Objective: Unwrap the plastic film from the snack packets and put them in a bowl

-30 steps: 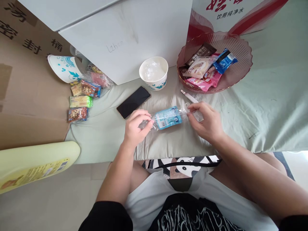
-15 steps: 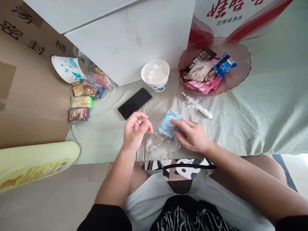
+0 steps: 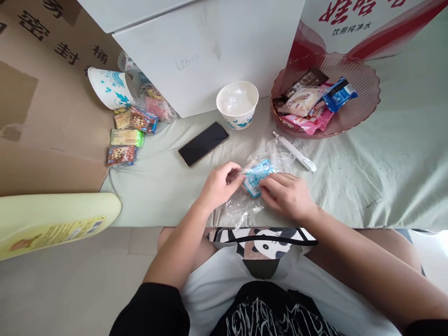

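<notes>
A small blue printed packet [image 3: 257, 177] lies between my two hands, over crumpled clear plastic wrap [image 3: 241, 210] near the cloth's front edge. My left hand [image 3: 220, 184] has thumb and fingers pinched on the clear plastic at the packet's left side. On the other side, my right hand [image 3: 289, 195] is closed, its curled fingertips at the packet's right edge; part of the packet is hidden under them. Just beyond the right hand rests a white pen-shaped cutter [image 3: 296, 151]. A black phone [image 3: 203, 143] lies flat past the left hand.
A paper bowl [image 3: 238, 116] with clear plastic inside stands against a white box [image 3: 210, 56]. To its right is a pink ribbed bowl [image 3: 366, 100] of wrapped snacks. At left, a tipped paper bowl [image 3: 110, 88] and several snack packs [image 3: 128, 137] lie beside a cardboard box [image 3: 52, 126].
My left hand has moved right and forward to the packet and pinched the plastic. My right fingers have curled in at the packet's edge. The whole view has shifted slightly.
</notes>
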### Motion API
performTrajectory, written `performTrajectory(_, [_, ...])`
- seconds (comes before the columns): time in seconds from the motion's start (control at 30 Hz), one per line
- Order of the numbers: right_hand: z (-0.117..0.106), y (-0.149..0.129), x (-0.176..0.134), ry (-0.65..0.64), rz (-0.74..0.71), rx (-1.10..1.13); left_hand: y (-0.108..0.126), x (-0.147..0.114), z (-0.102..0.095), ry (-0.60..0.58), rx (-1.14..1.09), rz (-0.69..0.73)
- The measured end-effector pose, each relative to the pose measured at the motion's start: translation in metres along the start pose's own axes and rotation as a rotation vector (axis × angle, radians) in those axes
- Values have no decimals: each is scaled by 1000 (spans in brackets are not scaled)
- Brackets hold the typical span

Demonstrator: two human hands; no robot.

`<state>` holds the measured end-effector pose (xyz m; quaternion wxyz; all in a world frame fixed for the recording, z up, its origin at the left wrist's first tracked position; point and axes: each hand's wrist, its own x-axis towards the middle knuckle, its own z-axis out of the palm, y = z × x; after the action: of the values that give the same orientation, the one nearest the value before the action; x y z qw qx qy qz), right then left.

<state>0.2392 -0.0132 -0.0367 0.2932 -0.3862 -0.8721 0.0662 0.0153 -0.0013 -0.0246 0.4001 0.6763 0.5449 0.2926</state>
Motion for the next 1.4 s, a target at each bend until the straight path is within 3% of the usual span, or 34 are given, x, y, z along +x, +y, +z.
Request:
performTrajectory(0.1, [-2,-11,-2,-58,149,-54,0,1,-3,8,-190,-144])
performTrajectory(0.17, [-3,-16,-3,-52,239,-41,3,1,-2,-9,-443,-244])
performTrajectory(0.3, [-4,-17,-4,-54,384,87,16,2,7,-104,-1009,-402])
performTrajectory(0.4, [-7,-9,0,-69,503,236,26,4,18,-160,-1255,-486])
performTrajectory(0.5, [-12,4,5,-91,524,404,31,9,23,-77,-1419,-527])
performTrajectory(0.6, [-17,18,8,-119,504,530,28,15,18,18,-1474,-509])
performTrajectory(0.73, [-23,25,12,-157,596,555,22,19,6,77,-1392,-479])
performTrajectory(0.83, [-24,26,16,-187,682,784,18,22,2,130,-1310,-476])
performTrajectory(0.93, [-27,25,16,-11,749,924,15,27,4,156,-1277,-475])
performTrajectory(1.03, [-35,22,11,216,724,798,13,31,7,152,-1285,-485])
performTrajectory(1.17, [-48,26,15,366,678,770,13,31,9,145,-1303,-532])
performTrajectory(1.27, [-51,53,38,458,650,673,13,30,7,116,-1364,-535])
performTrajectory(1.4, [-62,104,70,469,582,304,14,28,5,84,-1452,-530])
